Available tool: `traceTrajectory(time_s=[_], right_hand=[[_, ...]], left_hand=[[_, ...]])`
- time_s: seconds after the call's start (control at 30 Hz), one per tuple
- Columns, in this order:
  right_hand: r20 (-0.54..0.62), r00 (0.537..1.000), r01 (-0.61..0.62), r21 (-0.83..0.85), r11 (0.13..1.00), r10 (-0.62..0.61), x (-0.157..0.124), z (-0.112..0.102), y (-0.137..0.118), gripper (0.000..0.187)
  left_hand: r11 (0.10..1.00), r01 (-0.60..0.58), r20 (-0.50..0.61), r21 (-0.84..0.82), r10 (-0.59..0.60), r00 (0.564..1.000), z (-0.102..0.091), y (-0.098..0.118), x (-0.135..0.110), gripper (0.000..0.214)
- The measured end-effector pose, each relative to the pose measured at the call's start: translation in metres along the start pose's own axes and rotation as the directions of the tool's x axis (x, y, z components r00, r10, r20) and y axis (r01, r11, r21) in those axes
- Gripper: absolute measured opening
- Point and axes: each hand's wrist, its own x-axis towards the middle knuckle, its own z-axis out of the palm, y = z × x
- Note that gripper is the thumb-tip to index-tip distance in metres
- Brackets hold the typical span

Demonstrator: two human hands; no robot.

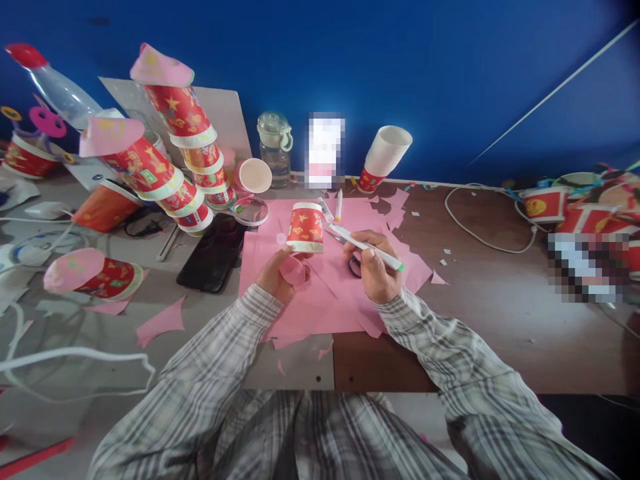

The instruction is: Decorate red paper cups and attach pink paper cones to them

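My left hand [278, 275] is closed on a red patterned paper cup [306, 230], turned with its wide white rim downward. A rounded piece of pink paper [293, 270] shows at the same fingers, just under the cup. In my right hand [379, 270] is a white marker [367, 245] with a green end, its other end pointing toward the cup. Scissors [355, 267] lie partly hidden beside the right hand. Both hands are above pink paper sheets [345, 307]. Two more markers, one of them a white marker [339, 205], lie behind the cup.
On the left stand stacked red cups [180, 117] with pink paper tops, a black phone [207, 253] and a capped cup [113, 277]. A glass jug [275, 150], a blurred lit screen [325, 150] and a stack of white cups [387, 150] line the blue wall. Decorated cups [545, 203] and a cable [480, 247] are on the right.
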Motion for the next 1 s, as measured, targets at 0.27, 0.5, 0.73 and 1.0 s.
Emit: traceTrajectory(time_s=[0.27, 0.5, 0.73, 1.0], right_hand=[[-0.023, 0.996, -0.093, -0.045, 0.995, 0.092, 0.003, 0.005, -0.015, 0.052], [-0.084, 0.988, -0.137, -0.079, 0.987, 0.13, 0.022, -0.006, -0.002, 0.061], [-0.012, 0.982, -0.183, -0.302, 0.936, 0.188, 0.04, -0.024, 0.031, 0.061], [0.073, 0.969, -0.159, -0.548, 0.821, 0.236, 0.051, -0.035, 0.036, 0.061]], left_hand=[[0.998, -0.028, -0.02, 0.054, 0.029, 0.999, 0.002, -0.002, -0.001, 0.049], [0.993, -0.111, -0.083, 0.049, 0.115, 0.99, 0.005, -0.003, -0.001, 0.047], [0.993, -0.105, -0.056, 0.053, 0.108, 0.993, -0.001, -0.005, 0.001, 0.051], [0.994, -0.087, -0.104, 0.06, 0.093, 0.99, 0.001, -0.004, -0.001, 0.053]])
